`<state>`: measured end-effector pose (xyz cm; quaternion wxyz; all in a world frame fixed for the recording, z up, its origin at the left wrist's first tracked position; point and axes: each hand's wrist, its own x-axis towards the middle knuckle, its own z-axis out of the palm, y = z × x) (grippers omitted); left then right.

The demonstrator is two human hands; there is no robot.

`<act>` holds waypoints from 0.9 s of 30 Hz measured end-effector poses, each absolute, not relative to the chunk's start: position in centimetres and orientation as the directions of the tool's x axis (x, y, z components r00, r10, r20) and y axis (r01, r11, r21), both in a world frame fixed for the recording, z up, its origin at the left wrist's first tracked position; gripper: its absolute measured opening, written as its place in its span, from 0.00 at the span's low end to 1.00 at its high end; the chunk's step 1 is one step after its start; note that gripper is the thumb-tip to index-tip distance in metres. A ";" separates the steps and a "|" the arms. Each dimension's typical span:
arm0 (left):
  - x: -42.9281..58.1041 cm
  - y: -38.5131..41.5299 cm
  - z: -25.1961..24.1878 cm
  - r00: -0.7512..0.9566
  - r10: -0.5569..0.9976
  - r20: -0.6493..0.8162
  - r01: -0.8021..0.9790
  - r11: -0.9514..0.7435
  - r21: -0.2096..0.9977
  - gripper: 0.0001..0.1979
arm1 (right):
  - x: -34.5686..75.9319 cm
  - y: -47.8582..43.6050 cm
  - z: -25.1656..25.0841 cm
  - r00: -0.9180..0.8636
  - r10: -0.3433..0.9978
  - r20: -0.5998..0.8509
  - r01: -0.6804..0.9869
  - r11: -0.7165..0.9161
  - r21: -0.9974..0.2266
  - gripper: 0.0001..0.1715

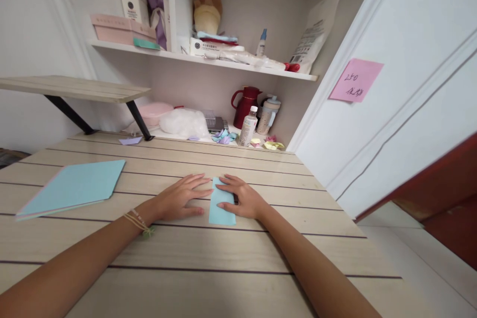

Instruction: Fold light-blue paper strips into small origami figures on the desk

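A small folded strip of light blue paper (220,210) lies flat on the wooden desk (208,258) in front of me. My left hand (179,198) rests flat beside its left edge, fingers stretched out toward the paper's top. My right hand (240,198) lies on the paper's right side, fingers spread and pressing it down against the desk. Neither hand grips the paper. A thin bracelet sits on my left wrist.
A stack of light blue sheets (72,188) lies at the desk's left. Small folded paper pieces (274,145), a red jug (246,104), a bottle (248,126) and a cup sit at the back. Shelves hang above; a pink note (356,80) sticks on the white panel at right.
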<state>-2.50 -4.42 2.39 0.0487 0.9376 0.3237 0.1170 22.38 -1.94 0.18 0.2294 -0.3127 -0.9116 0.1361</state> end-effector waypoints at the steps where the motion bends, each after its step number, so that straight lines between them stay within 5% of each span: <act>1: -2.5 -4.4 2.4 0.766 0.615 0.188 0.593 -0.789 0.164 0.27 | 22.4 -1.9 0.2 -0.699 0.632 0.334 0.507 0.768 -0.392 0.35; 27: -2.3 -4.5 2.6 0.794 0.594 0.131 0.568 -0.801 0.189 0.27 | 22.4 -2.0 0.5 -0.711 0.641 0.287 0.524 0.756 -0.392 0.36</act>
